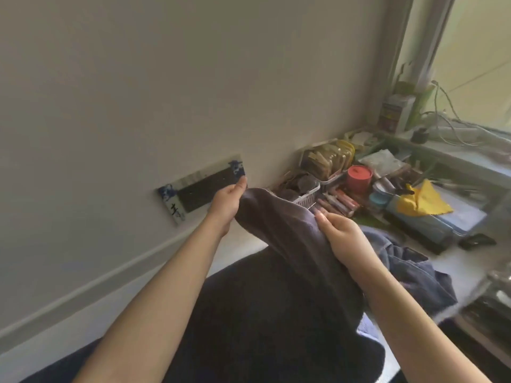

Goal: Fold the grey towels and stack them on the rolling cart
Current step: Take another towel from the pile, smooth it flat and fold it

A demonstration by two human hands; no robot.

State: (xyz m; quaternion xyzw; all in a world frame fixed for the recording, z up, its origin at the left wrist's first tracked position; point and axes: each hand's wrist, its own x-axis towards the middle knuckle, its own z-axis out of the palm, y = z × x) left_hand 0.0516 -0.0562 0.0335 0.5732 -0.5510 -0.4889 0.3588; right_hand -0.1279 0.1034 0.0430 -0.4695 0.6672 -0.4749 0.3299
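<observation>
A dark grey towel (279,222) is held up in front of me, stretched between both hands. My left hand (228,203) grips its far upper corner near the wall. My right hand (341,236) holds the near edge, fingers laid along the fabric with the thumb hidden under it. The towel's lower part hangs down over a dark surface (249,313) below my arms. More crumpled grey-blue cloth (409,266) lies to the right on a pale top. No rolling cart can be made out.
A cluttered ledge at the right holds baskets (326,161), a red lidded tub (359,178), a yellow cloth (423,200) and a blue box (431,225). A framed plaque (199,189) leans on the wall. A window with plants and cables is at far right.
</observation>
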